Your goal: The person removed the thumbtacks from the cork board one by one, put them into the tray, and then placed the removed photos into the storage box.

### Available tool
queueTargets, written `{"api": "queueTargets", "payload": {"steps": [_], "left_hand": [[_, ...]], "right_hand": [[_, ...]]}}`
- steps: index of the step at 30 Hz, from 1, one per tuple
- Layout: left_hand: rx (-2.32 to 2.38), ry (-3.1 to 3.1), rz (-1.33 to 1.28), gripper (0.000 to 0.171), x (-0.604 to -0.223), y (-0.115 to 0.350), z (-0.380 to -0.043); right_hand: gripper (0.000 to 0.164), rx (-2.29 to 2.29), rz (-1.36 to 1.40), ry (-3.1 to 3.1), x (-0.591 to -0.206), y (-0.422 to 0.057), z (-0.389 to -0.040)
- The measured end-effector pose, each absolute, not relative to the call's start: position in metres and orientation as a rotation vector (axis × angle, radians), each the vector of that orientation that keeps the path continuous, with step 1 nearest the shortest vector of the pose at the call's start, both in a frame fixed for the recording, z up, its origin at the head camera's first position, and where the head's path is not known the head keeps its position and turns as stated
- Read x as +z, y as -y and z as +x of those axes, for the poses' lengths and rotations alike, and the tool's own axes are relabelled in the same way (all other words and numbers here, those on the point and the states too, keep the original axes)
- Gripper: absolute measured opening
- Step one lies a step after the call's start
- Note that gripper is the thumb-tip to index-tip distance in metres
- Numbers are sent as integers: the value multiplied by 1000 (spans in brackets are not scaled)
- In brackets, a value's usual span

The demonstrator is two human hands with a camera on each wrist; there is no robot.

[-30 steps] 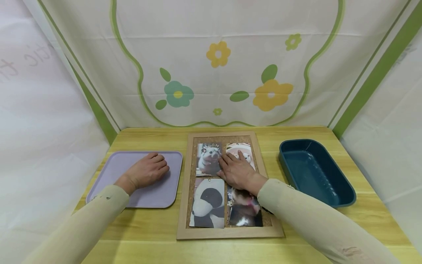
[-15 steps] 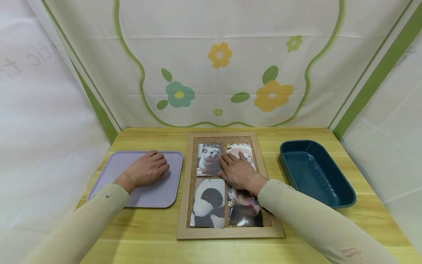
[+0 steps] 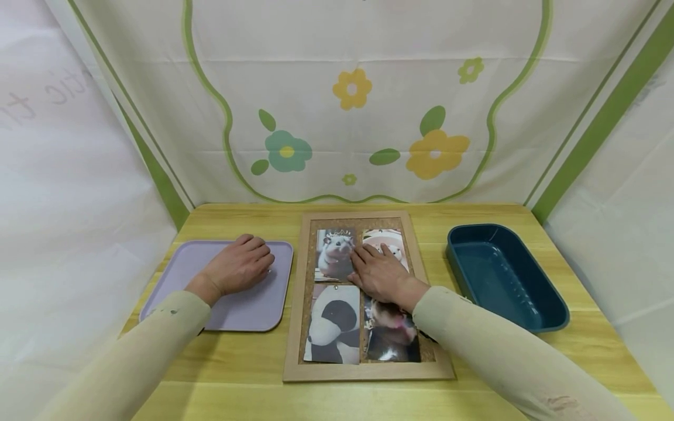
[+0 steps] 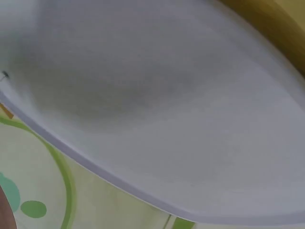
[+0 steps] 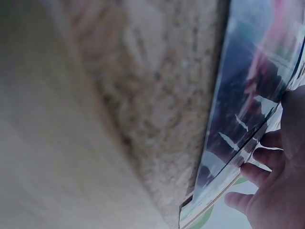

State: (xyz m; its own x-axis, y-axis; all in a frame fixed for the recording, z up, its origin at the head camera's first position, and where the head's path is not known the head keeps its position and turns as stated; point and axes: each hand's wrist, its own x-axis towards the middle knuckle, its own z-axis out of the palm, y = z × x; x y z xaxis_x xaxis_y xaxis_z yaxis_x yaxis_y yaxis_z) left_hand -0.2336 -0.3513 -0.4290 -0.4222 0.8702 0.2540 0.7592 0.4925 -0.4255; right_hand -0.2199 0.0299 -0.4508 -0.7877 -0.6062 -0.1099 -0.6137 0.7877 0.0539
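A cork board (image 3: 381, 223) with a wooden frame lies on the table, bearing four-cornered photos in two rows. Up left is a crowned hamster photo (image 3: 330, 257); below it, a panda photo (image 3: 332, 333) with a pin (image 3: 336, 287) at its top. My right hand (image 3: 381, 273) rests with spread fingers on the upper right photo (image 3: 375, 237), partly covering it and the dark lower right photo (image 3: 392, 342). Over the lilac tray (image 3: 247, 318), my left hand (image 3: 239, 266) has curled fingers, with a small shiny pushpin (image 3: 270, 270) showing at its fingertips.
A dark teal bin (image 3: 500, 269) stands on the wooden table (image 3: 237, 386), right of the board. White fabric (image 3: 342, 35) with printed flowers closes off the back, and white panels stand at both sides.
My left hand has risen slightly up and right over the tray, and the small pushpin now shows at its fingertips. My right hand stays in place on the photos.
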Motion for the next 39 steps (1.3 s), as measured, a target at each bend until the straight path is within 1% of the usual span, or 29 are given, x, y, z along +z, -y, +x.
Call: {"api": "queueTargets", "payload": {"steps": [4, 13, 19, 24, 30, 33, 39], "left_hand": [[331, 2387, -1224, 15, -421, 336, -232], [94, 2558, -994, 23, -421, 289, -227], [15, 2635, -953, 38, -427, 269, -225], [-2, 2751, -929, 53, -433, 256, -226], [-54, 2896, -851, 67, -438, 244, -225], [-47, 2931, -837, 71, -440, 241, -224], [-44, 3021, -826, 73, -442, 238, -224]], "right_hand": [[66, 144, -1026, -2907, -451, -30, -221], [58, 187, -1146, -2972, -451, -32, -222], [54, 180, -1198, -3009, -450, -32, -223], [47, 150, -1190, -3045, -449, -35, -224], [44, 95, -1152, -3077, -449, -39, -225], [40, 65, -1138, -3089, -450, -40, -226], [38, -20, -1096, -3129, -448, -42, -230]]}}
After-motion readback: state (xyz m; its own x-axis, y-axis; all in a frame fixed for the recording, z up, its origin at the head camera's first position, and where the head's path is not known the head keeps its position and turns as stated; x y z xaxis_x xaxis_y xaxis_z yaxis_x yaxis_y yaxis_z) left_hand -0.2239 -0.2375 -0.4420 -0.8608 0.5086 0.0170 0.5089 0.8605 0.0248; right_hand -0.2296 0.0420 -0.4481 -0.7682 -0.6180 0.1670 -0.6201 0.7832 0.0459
